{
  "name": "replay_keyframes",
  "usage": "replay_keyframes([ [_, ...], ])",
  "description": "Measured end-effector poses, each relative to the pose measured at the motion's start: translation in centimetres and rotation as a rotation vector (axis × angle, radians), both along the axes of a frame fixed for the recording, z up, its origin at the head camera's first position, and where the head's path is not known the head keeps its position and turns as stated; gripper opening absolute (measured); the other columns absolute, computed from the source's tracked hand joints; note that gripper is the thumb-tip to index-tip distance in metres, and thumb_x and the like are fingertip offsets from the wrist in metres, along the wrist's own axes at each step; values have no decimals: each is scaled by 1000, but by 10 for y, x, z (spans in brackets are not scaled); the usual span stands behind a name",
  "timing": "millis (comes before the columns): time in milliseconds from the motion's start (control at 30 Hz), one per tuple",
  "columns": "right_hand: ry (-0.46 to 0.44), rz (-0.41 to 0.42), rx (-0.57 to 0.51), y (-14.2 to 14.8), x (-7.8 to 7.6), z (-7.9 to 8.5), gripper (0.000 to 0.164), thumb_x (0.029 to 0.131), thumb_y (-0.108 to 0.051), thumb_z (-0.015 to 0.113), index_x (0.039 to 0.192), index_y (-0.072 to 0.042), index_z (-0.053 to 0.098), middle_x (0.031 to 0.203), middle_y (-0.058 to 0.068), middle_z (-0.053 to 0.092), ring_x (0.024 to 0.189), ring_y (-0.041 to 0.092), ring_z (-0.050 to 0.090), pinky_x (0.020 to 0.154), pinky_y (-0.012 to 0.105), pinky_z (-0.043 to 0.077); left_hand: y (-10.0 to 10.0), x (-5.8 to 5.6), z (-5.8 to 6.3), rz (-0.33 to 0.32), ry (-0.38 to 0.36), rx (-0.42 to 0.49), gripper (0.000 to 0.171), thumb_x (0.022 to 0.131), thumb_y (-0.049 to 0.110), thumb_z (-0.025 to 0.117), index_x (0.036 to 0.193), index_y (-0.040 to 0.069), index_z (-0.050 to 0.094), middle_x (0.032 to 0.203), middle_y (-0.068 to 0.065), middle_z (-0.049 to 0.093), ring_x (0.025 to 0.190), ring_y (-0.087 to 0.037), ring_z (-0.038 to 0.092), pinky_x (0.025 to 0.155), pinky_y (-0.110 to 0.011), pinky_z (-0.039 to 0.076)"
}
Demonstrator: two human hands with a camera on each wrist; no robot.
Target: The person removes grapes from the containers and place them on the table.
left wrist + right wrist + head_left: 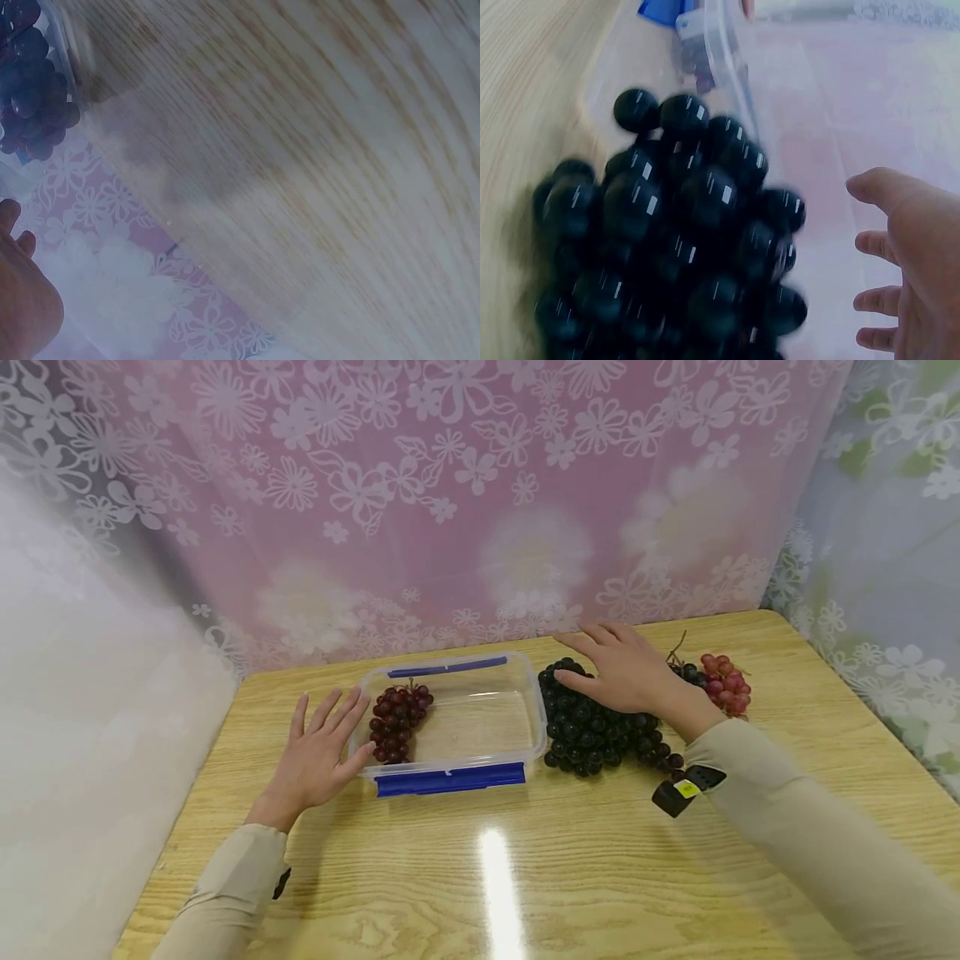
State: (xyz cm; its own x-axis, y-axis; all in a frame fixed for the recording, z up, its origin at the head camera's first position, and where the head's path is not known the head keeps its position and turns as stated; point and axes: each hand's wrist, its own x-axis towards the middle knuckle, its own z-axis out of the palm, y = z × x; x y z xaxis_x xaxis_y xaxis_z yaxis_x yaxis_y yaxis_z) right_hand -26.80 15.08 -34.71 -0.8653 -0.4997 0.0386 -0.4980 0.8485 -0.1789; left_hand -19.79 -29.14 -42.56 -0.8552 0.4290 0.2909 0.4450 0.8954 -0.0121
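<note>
A clear plastic container with blue side clips sits on the table, and a bunch of dark red grapes lies at its left end. My left hand is beside the container's left wall, fingers spread; whether it touches the wall I cannot tell. Right of the container lies a large bunch of black grapes. Over it hovers my right hand, fingers extended, holding nothing. In the right wrist view the black grapes stand apart from the right hand.
A small bunch of pinkish red grapes lies at the right, beside more dark grapes with a bare stem. The wooden table meets a pink flowered curtain at its back edge.
</note>
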Motion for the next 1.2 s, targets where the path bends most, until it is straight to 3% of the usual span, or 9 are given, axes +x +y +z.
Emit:
replay_keyframes([
  [300, -7, 72, 5, -48, 1, 5, 66, 95, -57, 44, 152, -26, 29, 155, 13, 21, 140, 38, 16, 110, 59, 15, 0, 1, 1, 8, -9, 8, 68, 99, 52, 37, 152, 12, 28, 155, -8, 26, 142, -30, 16, 111, -55, -5],
  [767, -25, 197, 26, -111, 7, 13, 64, 97, -57, 42, 152, -26, 30, 155, 11, 23, 141, 35, 18, 111, 55, 18, -4, 2, 0, 16, -13, 14, 68, 99, 52, 36, 152, 11, 29, 156, -7, 25, 143, -29, 16, 111, -54, -6],
  [1200, -72, 227, 95, -155, 2, 7, 61, 97, -55, 41, 152, -31, 28, 157, 8, 19, 143, 35, 9, 112, 54, 13, -3, -3, -1, 11, -12, 1, 68, 99, 53, 35, 152, 12, 29, 156, -6, 24, 142, -29, 19, 111, -54, -4],
])
